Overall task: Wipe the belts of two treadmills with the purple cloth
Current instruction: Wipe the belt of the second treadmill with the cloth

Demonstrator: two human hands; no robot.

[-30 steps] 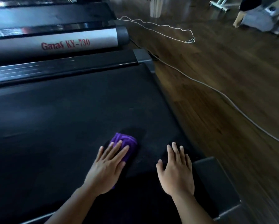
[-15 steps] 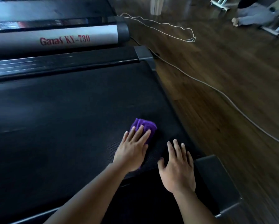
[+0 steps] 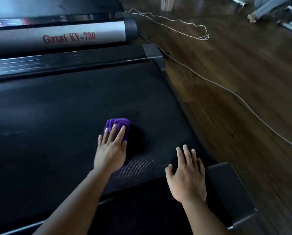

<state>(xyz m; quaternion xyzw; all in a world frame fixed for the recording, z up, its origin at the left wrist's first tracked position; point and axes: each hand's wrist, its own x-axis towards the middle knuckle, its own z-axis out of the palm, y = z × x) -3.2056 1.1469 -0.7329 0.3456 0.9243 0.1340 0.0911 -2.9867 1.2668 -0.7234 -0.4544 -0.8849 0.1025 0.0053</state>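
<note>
The near treadmill's black belt (image 3: 60, 119) fills the left and centre of the head view. A bunched purple cloth (image 3: 120, 125) lies on it, and my left hand (image 3: 111, 150) presses flat on the cloth's near part with fingers spread. My right hand (image 3: 186, 175) rests flat and spread on the belt's near right corner, holding nothing. Beyond the belt, a second treadmill (image 3: 57, 38) shows a silver side rail with red lettering and a strip of its dark belt at the top left.
Dark wooden floor (image 3: 235, 99) lies to the right. A grey cable (image 3: 226, 89) and a thin white cord (image 3: 175, 22) run across it. A black end cap (image 3: 230, 189) sits by my right hand. Another person's leg and foot (image 3: 260, 11) show at the top right.
My left hand slid the purple cloth to the right and away from me, then back a little to the left. My right hand has stayed in place on the belt's corner.
</note>
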